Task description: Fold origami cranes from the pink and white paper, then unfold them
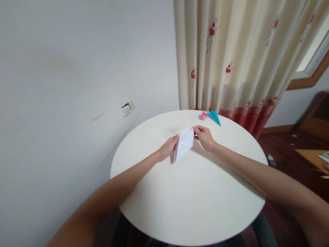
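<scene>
While both hands pinch it, the white folded paper (184, 145) stands between their fingers, creased into a pointed kite shape. The left hand (168, 148) fingers clamp its side; the right hand (204, 137) fingers clamp its tip.

Both arms reach forward; left hand (168, 148) and right hand (204, 136) seem pinched shut, fingertips facing.

A folded paper (184, 145) lies on the table (192, 206) behind its middle, between the left hand (168, 148) and right hand (204, 137). Two small paper figures (203, 116) (214, 117) sit side by side at the far edge.
</scene>
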Demonstrator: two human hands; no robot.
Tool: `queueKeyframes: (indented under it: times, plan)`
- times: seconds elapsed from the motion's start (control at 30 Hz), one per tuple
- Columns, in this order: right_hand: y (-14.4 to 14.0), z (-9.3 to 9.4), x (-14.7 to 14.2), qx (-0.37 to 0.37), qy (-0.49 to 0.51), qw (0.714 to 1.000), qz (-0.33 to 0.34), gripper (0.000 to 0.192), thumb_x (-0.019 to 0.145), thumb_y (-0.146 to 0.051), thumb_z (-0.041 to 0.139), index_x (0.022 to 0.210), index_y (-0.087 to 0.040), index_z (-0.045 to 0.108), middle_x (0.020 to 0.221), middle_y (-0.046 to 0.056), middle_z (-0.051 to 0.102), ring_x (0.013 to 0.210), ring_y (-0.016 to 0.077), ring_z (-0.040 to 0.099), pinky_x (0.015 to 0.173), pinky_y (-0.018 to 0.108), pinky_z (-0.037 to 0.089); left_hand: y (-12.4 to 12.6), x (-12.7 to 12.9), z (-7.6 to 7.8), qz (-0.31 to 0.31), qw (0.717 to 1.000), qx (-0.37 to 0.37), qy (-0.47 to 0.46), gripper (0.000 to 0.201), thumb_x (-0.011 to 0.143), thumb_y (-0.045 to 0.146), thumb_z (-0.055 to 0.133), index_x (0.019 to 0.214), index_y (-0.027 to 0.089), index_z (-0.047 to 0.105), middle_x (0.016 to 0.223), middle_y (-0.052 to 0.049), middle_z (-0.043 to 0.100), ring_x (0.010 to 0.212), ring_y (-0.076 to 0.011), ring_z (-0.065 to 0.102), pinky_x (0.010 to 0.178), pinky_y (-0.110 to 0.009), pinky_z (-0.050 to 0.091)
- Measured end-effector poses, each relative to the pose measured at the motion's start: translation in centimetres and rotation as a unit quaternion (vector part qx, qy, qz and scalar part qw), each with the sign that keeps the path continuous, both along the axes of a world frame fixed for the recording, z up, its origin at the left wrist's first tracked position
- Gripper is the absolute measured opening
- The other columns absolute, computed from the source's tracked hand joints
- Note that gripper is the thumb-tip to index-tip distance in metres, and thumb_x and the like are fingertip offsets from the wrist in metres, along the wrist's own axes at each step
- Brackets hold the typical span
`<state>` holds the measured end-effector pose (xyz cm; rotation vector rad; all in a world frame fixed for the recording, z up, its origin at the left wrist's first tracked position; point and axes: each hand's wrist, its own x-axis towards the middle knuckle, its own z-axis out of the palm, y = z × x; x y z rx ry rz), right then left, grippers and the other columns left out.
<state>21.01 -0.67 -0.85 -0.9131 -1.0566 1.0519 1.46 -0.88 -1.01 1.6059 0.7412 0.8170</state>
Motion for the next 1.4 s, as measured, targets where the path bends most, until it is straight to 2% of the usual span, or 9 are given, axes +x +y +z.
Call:
queueKeyframes:
  times: [0.1,0.23,0.33,0.43,0.53,0.63,0.8,1.13,1.4]
  plan:
    - [0.0,-0.1,-0.2,0.005,0.015,1.0,0.005,0.029,0.069,-0.045,0.068,0.07,-0.017,0.062,0.066,-0.001,0.058,0.062,0.0115,0.051,0.058,0.026,0.043,-0.3,0.0,0.3,-0.028,1.0,-0.01,-0.008,0.056,0.085,0.06,0.048,0.123,0.02,0.058,0.094,-0.005,0.065,0.076,-0.0151,0.056,0.064,-0.023,0.042]
    - [0.0,-0.3,-0.5,0.027,0.005,0.999,0.016,0.029,0.072,-0.045,0.067,0.073,-0.017,0.064,0.067,-0.001,0.057,0.061,0.0109,0.051,0.056,0.025,0.044,-0.2,0.2,0.6,-0.019,0.998,0.057,0.019,0.048,0.08,0.051,0.061,0.11,0.013,0.066,0.093,-0.007,0.067,0.079,-0.0175,0.058,0.067,-0.025,0.043]
    - [-0.2,-0.3,-0.7,0.031,-0.019,0.999,0.008,0.03,0.073,-0.046,0.066,0.08,-0.017,0.064,0.072,0.0,0.059,0.063,0.0113,0.053,0.057,0.025,0.046,0.1,0.3,0.7,0.049,0.991,0.118,0.026,0.039,0.074,0.041,0.07,0.098,0.01,0.068,0.093,-0.008,0.068,0.081,-0.0186,0.059,0.071,-0.026,0.043]
    - [-0.6,-0.2,-1.0,0.011,-0.032,0.999,0.01,0.032,0.071,-0.046,0.069,0.086,-0.019,0.061,0.079,0.0,0.061,0.067,0.0125,0.057,0.062,0.029,0.051,0.3,0.1,0.9,0.141,0.976,0.163,0.018,0.04,0.073,0.032,0.07,0.106,0.013,0.061,0.087,-0.005,0.067,0.077,-0.0164,0.06,0.068,-0.025,0.044]
    - [-1.2,0.0,-1.3,-0.015,-0.033,0.998,0.045,0.035,0.069,-0.047,0.072,0.088,-0.02,0.059,0.079,0.001,0.061,0.065,0.0126,0.058,0.064,0.031,0.053,0.3,-0.1,1.3,0.203,0.956,0.21,0.034,0.045,0.074,0.028,0.068,0.115,0.018,0.052,0.069,0.003,0.061,0.064,-0.0128,0.057,0.06,-0.021,0.04]
    - [-1.8,0.1,-1.7,-0.03,-0.041,0.993,0.102,0.037,0.071,-0.051,0.07,0.086,-0.019,0.059,0.083,0.004,0.063,0.067,0.0131,0.059,0.064,0.03,0.052,0.0,-0.3,1.7,0.234,0.932,0.27,0.055,0.032,0.077,0.026,0.064,0.107,0.019,0.055,0.073,0.003,0.061,0.065,-0.012,0.056,0.062,-0.022,0.04]
    - [-2.4,0.6,-1.9,-0.021,-0.078,0.989,0.125,0.04,0.075,-0.056,0.064,0.079,-0.017,0.059,0.076,0.003,0.061,0.072,0.0144,0.057,0.061,0.026,0.048,-0.2,-0.2,1.9,0.223,0.902,0.357,0.096,0.011,0.082,0.025,0.06,0.087,0.017,0.065,0.089,-0.003,0.067,0.08,-0.015,0.059,0.07,-0.025,0.042]
    - [-1.4,0.1,-1.8,0.022,-0.089,0.992,0.086,0.028,0.062,-0.038,0.074,0.066,-0.018,0.056,0.065,-0.001,0.061,0.06,0.0125,0.055,0.058,0.026,0.044,0.0,-0.1,1.3,0.196,0.895,0.388,0.097,0.05,0.069,0.023,0.077,0.116,0.02,0.061,0.11,-0.006,0.063,0.103,-0.0212,0.058,0.091,-0.034,0.044]
    - [-1.3,0.1,-1.6,0.073,-0.136,0.987,0.041,0.024,0.068,-0.038,0.069,0.064,-0.019,0.056,0.061,-0.001,0.058,0.057,0.0127,0.051,0.056,0.026,0.039,0.5,-0.2,1.1,0.214,0.891,0.386,0.108,0.042,0.084,0.02,0.059,0.126,0.019,0.058,0.11,-0.007,0.063,0.1,-0.0181,0.059,0.086,-0.03,0.047]
